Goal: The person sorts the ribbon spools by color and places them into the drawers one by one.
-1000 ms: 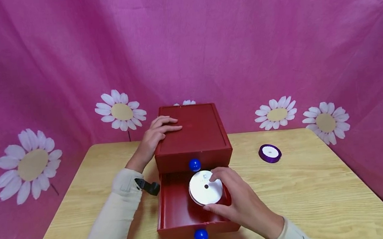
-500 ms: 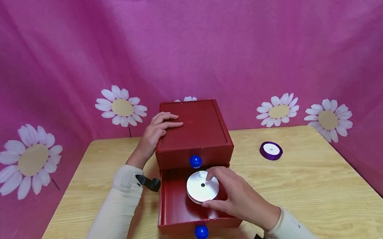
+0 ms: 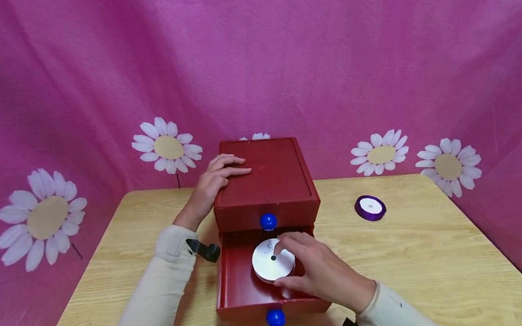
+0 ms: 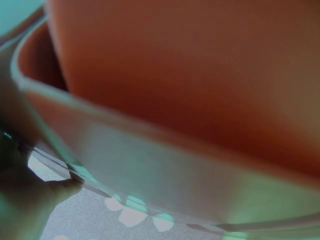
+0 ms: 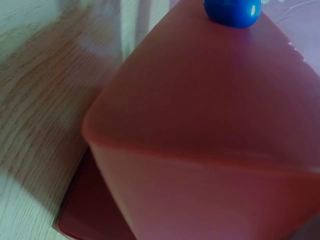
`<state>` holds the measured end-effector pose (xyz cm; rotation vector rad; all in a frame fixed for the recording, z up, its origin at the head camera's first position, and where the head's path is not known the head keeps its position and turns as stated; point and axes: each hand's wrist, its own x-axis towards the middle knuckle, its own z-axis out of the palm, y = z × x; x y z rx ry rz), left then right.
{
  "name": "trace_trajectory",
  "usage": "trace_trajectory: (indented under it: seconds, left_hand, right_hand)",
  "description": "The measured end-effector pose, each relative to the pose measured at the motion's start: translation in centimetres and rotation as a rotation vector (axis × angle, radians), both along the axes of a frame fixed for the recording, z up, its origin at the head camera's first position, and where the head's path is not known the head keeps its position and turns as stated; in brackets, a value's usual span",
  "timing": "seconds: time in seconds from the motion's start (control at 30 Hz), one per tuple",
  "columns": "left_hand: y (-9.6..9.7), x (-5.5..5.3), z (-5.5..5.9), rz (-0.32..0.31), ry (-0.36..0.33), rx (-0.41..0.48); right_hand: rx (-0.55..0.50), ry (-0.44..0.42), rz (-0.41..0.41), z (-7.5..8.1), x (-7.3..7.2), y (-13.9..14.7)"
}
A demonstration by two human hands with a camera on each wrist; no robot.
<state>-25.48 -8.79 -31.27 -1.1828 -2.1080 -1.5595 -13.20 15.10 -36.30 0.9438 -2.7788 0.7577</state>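
Note:
A red two-drawer box point(image 3: 266, 177) stands on the table, its lower drawer point(image 3: 235, 286) pulled out. Flat over that drawer's floor is a white-faced ribbon spool point(image 3: 268, 266). My right hand point(image 3: 323, 267) grips the spool at its right side, thumb at the near rim and fingers over the far part. Whether the spool touches the drawer floor is hard to tell. My left hand point(image 3: 210, 186) rests on the box's top left edge, fingers extended over the lid. Only its thumb side shows low in the left wrist view; the right wrist view shows the drawer front, no hand.
A purple ribbon spool point(image 3: 370, 208) with a white face lies to the right of the box on the wooden table point(image 3: 422, 253). Blue ball knobs point(image 3: 275, 319) stick out from both drawer fronts. A pink flowered cloth point(image 3: 309, 79) hangs behind and beside the table.
My right hand has moved slightly left with the white-faced spool, further over the lower drawer. The left hand stays on the box; the head view has shifted a little.

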Motion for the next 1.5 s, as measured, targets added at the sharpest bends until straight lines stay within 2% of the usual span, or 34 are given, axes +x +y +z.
trace_trajectory:
  seconds: [0.1,0.27,0.43,0.7,0.93,1.13,1.5]
  left_hand:
    - [0.10,0.10,-0.07,-0.005,0.002,0.002]
    - [0.19,0.07,-0.06,-0.003,0.014,0.003]
    - [0.21,-0.06,-0.15,0.000,-0.003,-0.004]
    - [0.09,0.00,-0.07,-0.006,0.009,0.004]
    - [-0.06,-0.02,-0.15,-0.001,-0.015,0.008]
    - [-0.11,0.02,-0.48,0.001,-0.008,0.000]
    - [-0.06,-0.02,-0.26,0.006,-0.005,-0.001]
  right_hand:
    - [0.036,-0.013,-0.005,-0.13,0.12,-0.07]
    - [0.066,0.021,0.015,-0.31,0.11,-0.07]
    - [0.079,0.052,0.037,-0.52,0.08,-0.03]
    - [0.123,0.045,0.042,-0.36,-0.03,-0.20]
    - [0.123,0.069,0.062,-0.41,-0.04,-0.21]
    - [0.114,0.047,0.056,-0.64,0.13,-0.15]
    - [0.096,0.021,0.043,-0.50,-0.02,-0.11]
